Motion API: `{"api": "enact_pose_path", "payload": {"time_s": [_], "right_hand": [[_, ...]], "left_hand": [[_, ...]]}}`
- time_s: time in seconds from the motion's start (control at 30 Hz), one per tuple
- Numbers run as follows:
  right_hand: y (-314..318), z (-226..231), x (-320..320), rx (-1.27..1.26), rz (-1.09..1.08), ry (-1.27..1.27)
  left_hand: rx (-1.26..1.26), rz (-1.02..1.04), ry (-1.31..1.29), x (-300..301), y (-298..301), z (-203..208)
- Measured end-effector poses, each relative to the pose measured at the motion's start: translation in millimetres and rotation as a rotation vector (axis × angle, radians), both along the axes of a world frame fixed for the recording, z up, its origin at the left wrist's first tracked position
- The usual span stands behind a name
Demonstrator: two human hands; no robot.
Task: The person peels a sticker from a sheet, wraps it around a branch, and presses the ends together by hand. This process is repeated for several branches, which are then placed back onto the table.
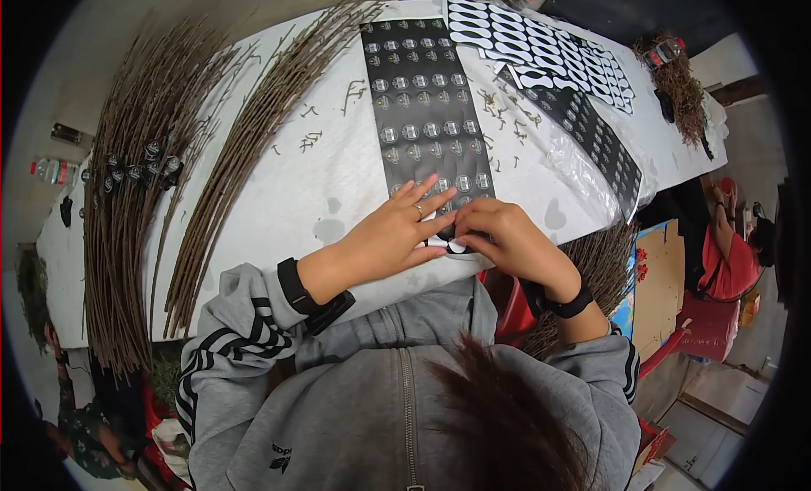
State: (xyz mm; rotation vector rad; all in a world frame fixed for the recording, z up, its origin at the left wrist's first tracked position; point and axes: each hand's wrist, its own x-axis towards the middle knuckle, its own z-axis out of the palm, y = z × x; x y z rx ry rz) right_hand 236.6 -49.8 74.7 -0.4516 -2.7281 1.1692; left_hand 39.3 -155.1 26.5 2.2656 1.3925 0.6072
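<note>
A long black sheet of stickers point(416, 67) runs away from me across the white table. My left hand point(380, 240) lies on its near end with the fingers stretched out, a ring on one of them. Close beside those fingertips, my right hand point(517, 242) pinches a small black-and-white sticker point(457, 245) at the sheet's near edge. Part of that sticker is hidden under the fingers. On the left rests a bundle of thin brown twigs point(245, 144); farther left, a thicker bundle point(118, 263) has black-and-white stickers point(152, 157) wrapped round its stems.
White backing sheets point(541, 47) with cut-out shapes lie at the far right, above another black sticker sheet point(583, 128) and clear plastic point(562, 170). Small twig bits point(515, 119) are scattered about. More twigs point(604, 263) stand beside a cardboard box point(659, 280). Other people sit nearby.
</note>
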Motion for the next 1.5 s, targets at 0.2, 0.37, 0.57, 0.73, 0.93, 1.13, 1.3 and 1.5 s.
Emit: {"api": "enact_pose_path", "payload": {"time_s": [0.2,0.37,0.57,0.73,0.93,1.13,1.3,1.5], "right_hand": [[3,6,-2,0.027,-0.037,-0.026],[8,8,-6,0.049,-0.061,-0.001],[18,10,-5,0.011,-0.184,-0.053],[27,13,-5,-0.033,-0.268,-0.108],[39,23,-8,-0.029,-0.379,0.032],[49,38,-2,-0.033,-0.327,0.147],[55,49,-13,-0.079,-0.339,0.144],[63,60,-34,-0.154,-0.345,0.285]], "left_hand": [[-0.038,0.006,-0.026,1,1,7],[-0.057,0.036,-0.077,-1,0,4],[-0.074,0.025,-0.124,-1,2,5],[-0.035,0.046,-0.205,-2,2,4],[-0.044,0.147,-0.274,-5,-3,14],[0.266,0.655,0.002,-81,-16,47],[0.199,1.105,0.299,-169,-56,40],[0.065,1.084,-0.026,-200,-69,26]]}}
